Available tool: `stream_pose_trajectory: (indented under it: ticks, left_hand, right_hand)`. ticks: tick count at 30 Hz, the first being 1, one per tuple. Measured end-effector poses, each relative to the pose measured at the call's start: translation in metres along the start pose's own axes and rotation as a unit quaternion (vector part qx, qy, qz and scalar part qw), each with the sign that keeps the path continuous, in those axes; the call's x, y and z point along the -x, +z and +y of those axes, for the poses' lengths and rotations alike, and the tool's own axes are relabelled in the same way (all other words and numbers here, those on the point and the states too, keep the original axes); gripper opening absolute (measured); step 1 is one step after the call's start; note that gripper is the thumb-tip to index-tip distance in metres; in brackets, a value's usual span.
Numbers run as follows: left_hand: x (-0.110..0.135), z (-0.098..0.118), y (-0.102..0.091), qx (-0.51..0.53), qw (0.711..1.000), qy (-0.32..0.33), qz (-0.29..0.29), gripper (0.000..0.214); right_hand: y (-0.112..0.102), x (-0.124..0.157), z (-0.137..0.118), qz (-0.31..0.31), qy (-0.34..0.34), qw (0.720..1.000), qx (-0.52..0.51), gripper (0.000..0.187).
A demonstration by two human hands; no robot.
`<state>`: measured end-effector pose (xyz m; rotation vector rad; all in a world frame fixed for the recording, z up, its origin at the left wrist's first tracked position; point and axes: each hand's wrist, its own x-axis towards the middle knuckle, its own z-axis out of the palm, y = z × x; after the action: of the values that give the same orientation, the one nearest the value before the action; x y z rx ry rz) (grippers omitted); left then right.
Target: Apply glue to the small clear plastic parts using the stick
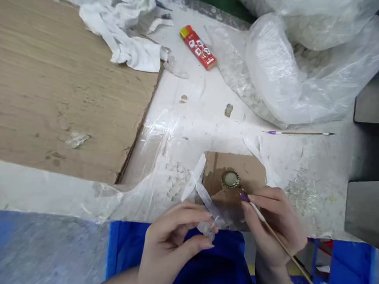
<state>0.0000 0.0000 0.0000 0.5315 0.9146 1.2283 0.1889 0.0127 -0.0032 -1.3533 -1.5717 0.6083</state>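
Work apparently unfinished: left hand pinches clear piece; right hand grips brush, tip beside cap, not touching piece.

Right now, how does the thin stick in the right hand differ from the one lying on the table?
The held stick is slanted in the right hand; the lying stick rests untouched on the table. The held stick's purple end is near the round piece; the lying stick's points left. The held stick runs out of view; the lying stick shows both ends. Both are slim and tan-shafted.
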Motion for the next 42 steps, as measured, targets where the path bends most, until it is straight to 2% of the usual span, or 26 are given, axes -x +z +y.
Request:
stream_pose_trajectory:
  ticks: [4,8,10,14,17,22,28,37,42]
  left_hand:
    - [-0.011,-0.003,0.011,0.048,0.997,-0.045,-0.034,0.017]
    - [-0.011,-0.004,0.014,0.097,0.991,-0.074,-0.052,0.022]
    - [-0.011,-0.004,0.014,0.092,0.992,-0.068,-0.056,0.022]
    - [-0.010,-0.003,0.013,0.071,0.995,-0.041,-0.064,0.021]
    - [-0.011,-0.002,0.015,0.075,0.994,-0.045,-0.072,0.023]
    - [-0.010,-0.001,0.017,0.064,0.995,-0.036,-0.070,0.032]
    - [-0.004,-0.002,0.013,0.006,0.999,-0.008,-0.053,0.032]
    - [-0.002,-0.002,0.015,-0.047,0.997,0.038,-0.039,0.029]
    - [-0.004,-0.002,0.014,-0.067,0.996,0.041,-0.037,0.025]
  right_hand:
    - [-0.007,0.004,-0.006,-0.014,0.096,0.983,-0.156,0.019]
    - [-0.004,0.002,-0.012,-0.023,0.162,0.938,-0.306,0.017]
    - [0.000,0.000,-0.014,-0.026,0.173,0.923,-0.342,0.013]
    - [0.007,-0.003,-0.019,0.008,0.192,0.907,-0.376,0.007]
    - [0.011,-0.003,-0.026,0.031,0.207,0.898,-0.386,0.011]
    - [0.023,-0.001,-0.042,0.022,0.182,0.909,-0.375,0.019]
    - [0.047,0.003,-0.053,0.098,0.137,0.920,-0.354,0.022]
    - [0.033,0.006,-0.045,0.029,0.112,0.941,-0.317,0.021]
    - [0.033,0.004,-0.046,0.036,0.097,0.941,-0.321,0.023]
